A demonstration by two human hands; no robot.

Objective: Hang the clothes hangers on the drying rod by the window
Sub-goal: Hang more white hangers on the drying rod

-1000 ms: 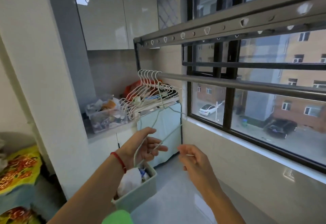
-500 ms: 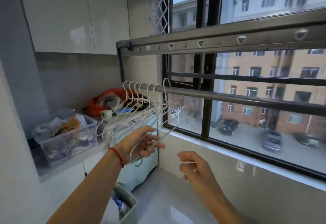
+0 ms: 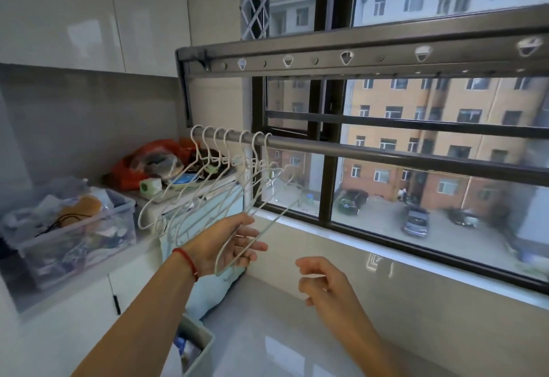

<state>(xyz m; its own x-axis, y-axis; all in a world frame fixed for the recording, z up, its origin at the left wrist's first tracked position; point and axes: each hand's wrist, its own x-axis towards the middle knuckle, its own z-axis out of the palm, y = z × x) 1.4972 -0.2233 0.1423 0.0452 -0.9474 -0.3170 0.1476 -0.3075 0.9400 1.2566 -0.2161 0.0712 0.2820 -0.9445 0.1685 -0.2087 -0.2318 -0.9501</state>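
- White wire hangers [image 3: 208, 186] hang in a tight row at the near end of the drying rod [image 3: 386, 155], their hooks over the bar, at about 11 o'clock from your left hand.
- Your left hand [image 3: 228, 246], with a red string bracelet [image 3: 186, 261] at the wrist, has its fingers loosely curled around the lower end of one hanger [image 3: 252, 237]; the thumb rests on top of the wire.
- That held hanger slants up from your palm toward 1 o'clock; its hook looks to sit among the last hooks on the rod, though the blur there does not let you confirm contact.
- Your right hand [image 3: 323, 284] lies at 4 o'clock from the left hand, well apart from it, fingers half curled and holding nothing.
- Behind the rod stands the window [image 3: 326, 186], with a dark perforated rack beam [image 3: 356, 56] above it at 12 o'clock.
- At 9 o'clock from the hangers, a clear plastic box [image 3: 89, 228] of mixed items sits on a white counter [image 3: 74, 317]; a red bag [image 3: 142, 162] lies further back on the counter, at 10 o'clock from your left hand.
- At 6 o'clock from your left hand, a pale bin [image 3: 199, 347] stands on the floor beside your forearm.
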